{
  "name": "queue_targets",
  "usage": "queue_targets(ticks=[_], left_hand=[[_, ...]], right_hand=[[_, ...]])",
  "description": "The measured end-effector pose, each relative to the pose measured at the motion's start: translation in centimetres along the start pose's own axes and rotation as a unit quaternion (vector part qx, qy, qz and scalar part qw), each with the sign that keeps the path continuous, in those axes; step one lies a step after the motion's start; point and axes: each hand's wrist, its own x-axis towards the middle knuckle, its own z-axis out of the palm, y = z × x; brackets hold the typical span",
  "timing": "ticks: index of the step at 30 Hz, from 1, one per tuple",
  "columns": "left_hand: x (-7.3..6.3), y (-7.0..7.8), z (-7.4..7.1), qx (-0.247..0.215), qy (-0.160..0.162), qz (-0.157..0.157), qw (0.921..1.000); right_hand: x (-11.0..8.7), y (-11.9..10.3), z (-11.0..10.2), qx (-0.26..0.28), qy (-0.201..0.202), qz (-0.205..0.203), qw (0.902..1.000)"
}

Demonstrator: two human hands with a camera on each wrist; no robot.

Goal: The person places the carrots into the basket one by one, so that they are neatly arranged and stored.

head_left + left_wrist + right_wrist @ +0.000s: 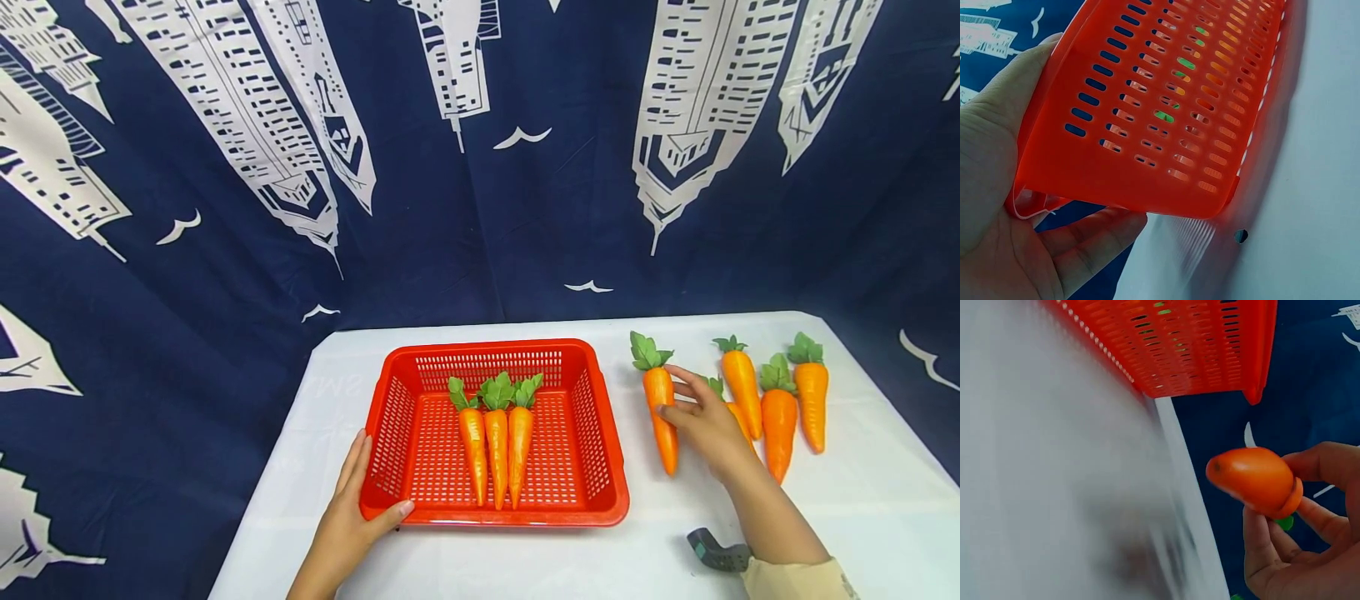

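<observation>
your right hand [705,423] pinches a glossy, tapered, green-leaved orange carrot [656,392], right of the red slotted plastic basket [510,518]; your left hand [347,515] grips the basket's edge. fingertip pressure alone could let the carrot swivel or slip; clearance beneath is hard to judge.

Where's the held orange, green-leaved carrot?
Head view, right side: the carrot is in the right hand, between the red perforated plastic basket and the other carrots.

Staged tabletop setup: white-covered table [300,467], navy skyline-print cloth [480,233] behind
</observation>
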Motion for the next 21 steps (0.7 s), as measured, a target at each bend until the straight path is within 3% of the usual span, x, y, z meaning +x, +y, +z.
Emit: queue_targets(ticks=[21], left_hand=[[0.0,0.0,0.0,0.009,0.003,0.008,0.9999]], right_hand=[[-0.3,-6.1,-0.1,0.028,0.002,-0.091,0.9955]])
